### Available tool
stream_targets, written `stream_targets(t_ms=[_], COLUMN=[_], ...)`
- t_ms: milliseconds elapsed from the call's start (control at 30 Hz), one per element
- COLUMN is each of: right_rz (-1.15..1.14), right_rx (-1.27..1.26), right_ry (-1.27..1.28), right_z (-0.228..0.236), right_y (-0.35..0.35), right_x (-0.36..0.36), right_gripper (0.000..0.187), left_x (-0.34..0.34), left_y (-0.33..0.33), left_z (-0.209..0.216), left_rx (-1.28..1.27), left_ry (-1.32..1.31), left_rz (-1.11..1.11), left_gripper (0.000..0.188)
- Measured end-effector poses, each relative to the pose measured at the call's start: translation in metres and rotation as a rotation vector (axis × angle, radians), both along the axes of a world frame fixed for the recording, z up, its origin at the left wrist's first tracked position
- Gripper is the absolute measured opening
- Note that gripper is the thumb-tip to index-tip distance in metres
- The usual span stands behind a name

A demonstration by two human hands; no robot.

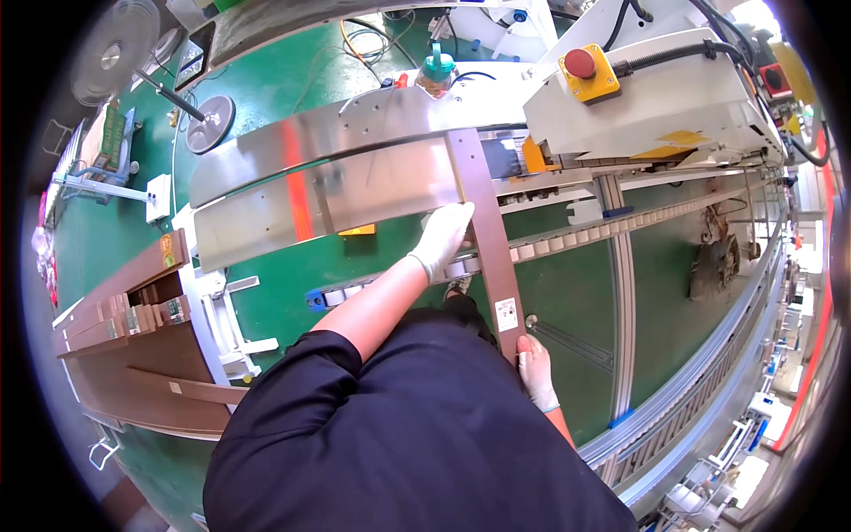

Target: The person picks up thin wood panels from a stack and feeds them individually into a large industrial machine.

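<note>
A long, narrow brown board (492, 230) lies lengthwise in front of me, its far end over a metal machine table (390, 182) and its near end close to my body. Near that end it bears a white label (505, 315). My left hand (443, 238), in a white glove, is closed on the board's left edge about midway along. Also gloved, my right hand (536, 368) grips the right edge at the near end, its thumb on top. Fingers under the board are hidden.
A roller conveyor rail (576, 232) runs beneath the board to the right. A white machine housing with a red emergency button (581, 64) stands at the far right. On the left, a rack holds brown boards (133, 381). A capped bottle (436, 73) sits behind the metal table.
</note>
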State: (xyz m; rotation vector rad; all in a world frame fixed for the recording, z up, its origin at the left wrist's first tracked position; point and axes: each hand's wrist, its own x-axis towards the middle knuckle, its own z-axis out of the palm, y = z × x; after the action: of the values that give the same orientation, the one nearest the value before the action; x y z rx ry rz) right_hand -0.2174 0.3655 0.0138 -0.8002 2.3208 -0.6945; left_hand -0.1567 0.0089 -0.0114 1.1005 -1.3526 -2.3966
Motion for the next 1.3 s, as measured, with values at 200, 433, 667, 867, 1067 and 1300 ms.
stream_targets(t_ms=[200,433,667,867,1067,1300], right_rz=[-0.018,-0.062,-0.029,-0.189,-0.172,-0.258], right_rx=[0.010,0.055,0.074,0.037,0.031,-0.005], right_ry=[-0.084,-0.103,-0.124,-0.211,-0.173,-0.014], right_z=[0.005,0.023,0.019,0.010,-0.012,0.005], right_y=[-0.003,-0.003,0.018,0.045,0.089,0.085], right_x=[-0.021,-0.060,-0.123,-0.183,-0.258,-0.323], right_gripper=[0.053,0.060,0.059,0.057,0.056,0.052], left_x=[-0.025,-0.070,-0.131,-0.193,-0.264,-0.341], left_y=[0.005,0.009,0.026,0.042,0.064,0.088], left_z=[-0.007,-0.001,0.002,0.000,0.006,-0.028], left_rx=[0.068,-0.003,0.195,0.232,0.187,0.137], left_ry=[0.040,0.040,0.072,0.049,-0.018,0.031], left_rz=[0.085,0.006,0.106,0.048,0.021,-0.039], left_gripper=[0.033,0.034,0.039,0.035,0.038,0.045])
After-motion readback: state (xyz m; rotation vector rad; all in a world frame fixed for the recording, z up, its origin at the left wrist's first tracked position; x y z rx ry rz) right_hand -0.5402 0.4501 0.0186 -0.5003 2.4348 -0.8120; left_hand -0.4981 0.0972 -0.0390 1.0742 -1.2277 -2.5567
